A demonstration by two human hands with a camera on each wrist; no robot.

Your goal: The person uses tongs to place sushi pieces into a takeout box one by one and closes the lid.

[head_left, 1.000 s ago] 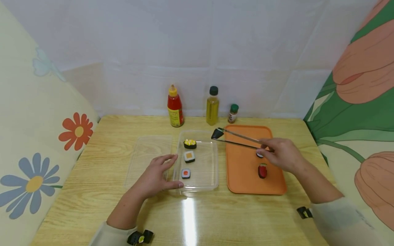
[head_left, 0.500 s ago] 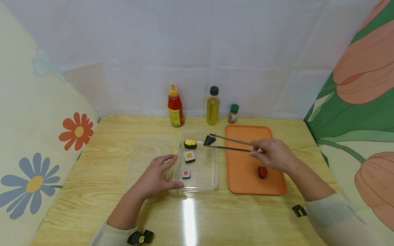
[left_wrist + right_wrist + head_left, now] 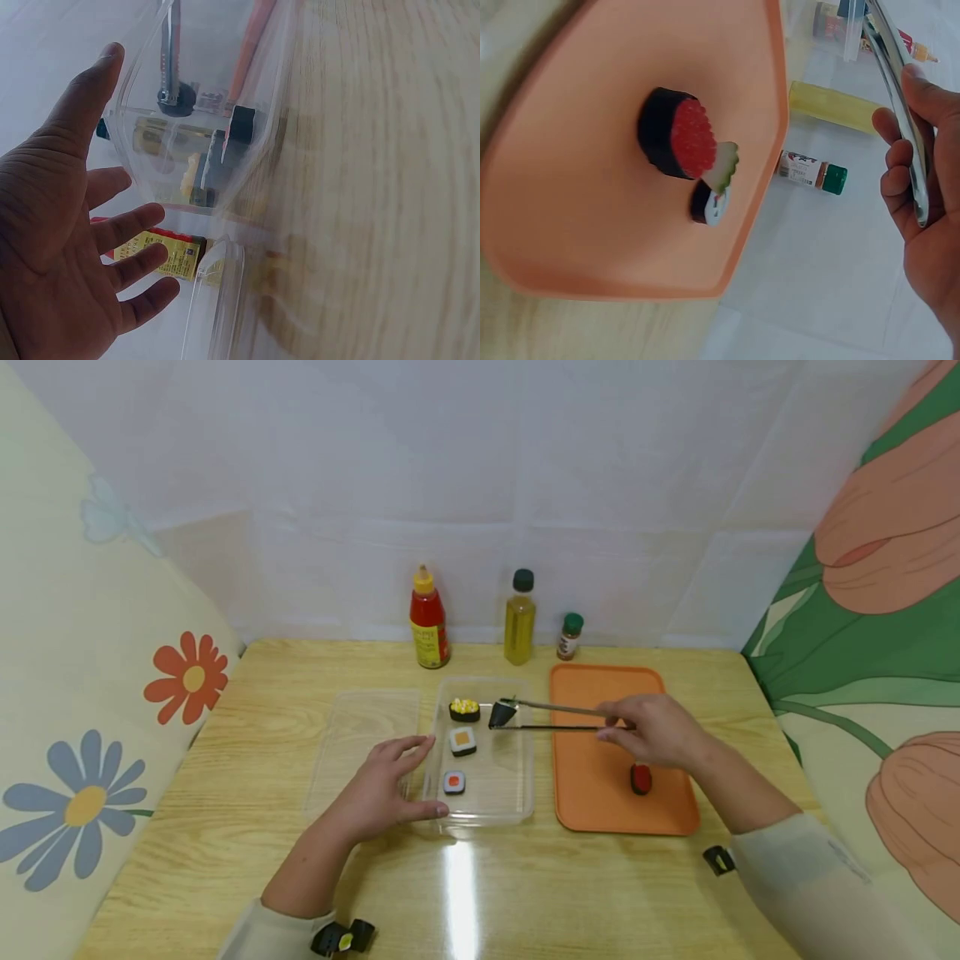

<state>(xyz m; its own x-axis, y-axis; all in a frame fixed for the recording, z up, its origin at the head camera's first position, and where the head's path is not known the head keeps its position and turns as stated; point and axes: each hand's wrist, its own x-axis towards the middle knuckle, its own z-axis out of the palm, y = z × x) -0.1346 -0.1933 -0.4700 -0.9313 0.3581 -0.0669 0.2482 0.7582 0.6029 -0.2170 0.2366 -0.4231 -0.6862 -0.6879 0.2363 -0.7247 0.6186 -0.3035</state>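
Helping reach, perhaps, long silver metal tongs (image 3: 905, 124) pinching black wedge-shaped sushi (image 3: 502, 715) are gripped by the right hand (image 3: 654, 727); left hand (image 3: 380, 788) spread.

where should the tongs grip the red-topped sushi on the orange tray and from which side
Probably low on its dark wrap, squeezing opposite walls, coming down from the near side: the sushi stands upright, while the green slice juts out at the far end and a black-and-white roll sits beyond it.
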